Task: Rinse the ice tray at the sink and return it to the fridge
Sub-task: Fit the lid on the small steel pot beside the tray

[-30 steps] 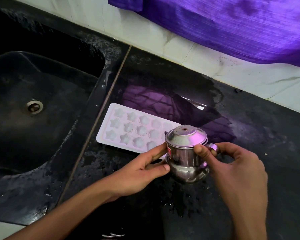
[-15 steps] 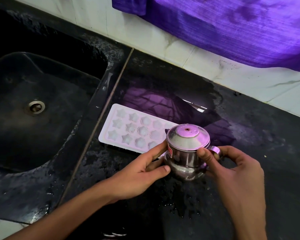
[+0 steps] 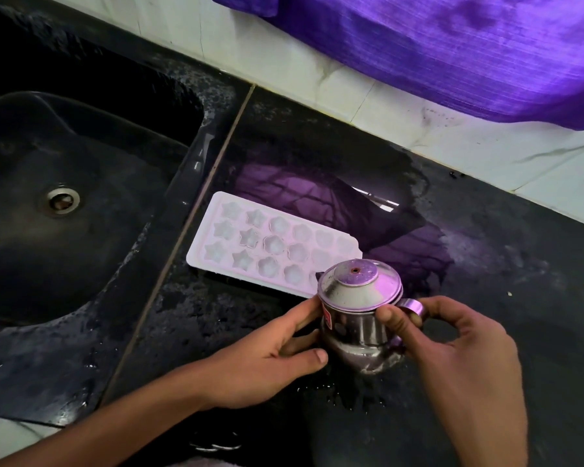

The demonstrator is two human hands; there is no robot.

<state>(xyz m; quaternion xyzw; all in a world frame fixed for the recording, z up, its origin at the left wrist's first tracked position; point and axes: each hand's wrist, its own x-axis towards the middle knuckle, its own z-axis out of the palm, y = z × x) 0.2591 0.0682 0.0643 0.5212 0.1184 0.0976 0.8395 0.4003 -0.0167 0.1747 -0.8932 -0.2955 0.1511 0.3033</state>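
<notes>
A white ice tray [image 3: 250, 241] with star and flower moulds lies flat on the wet black counter [image 3: 486, 281], just right of the sink [image 3: 81, 230]. In front of its right end stands a small steel jug [image 3: 361, 315] with a domed lid, hiding the tray's near right corner. My left hand [image 3: 267, 362] grips the jug's left side, thumb low and fingers near the rim. My right hand [image 3: 452, 352] holds the right side at the handle, thumb pressed on the body. Neither hand touches the tray.
The dark sink basin has a metal drain [image 3: 62, 201] and lies to the left, past a seam in the counter. A purple cloth [image 3: 452, 45] hangs over the white tiled wall [image 3: 317, 72] at the back. Water pools on the counter around the jug.
Both hands have stayed on the jug, which sits a touch closer to the tray's end. The tray has not moved.
</notes>
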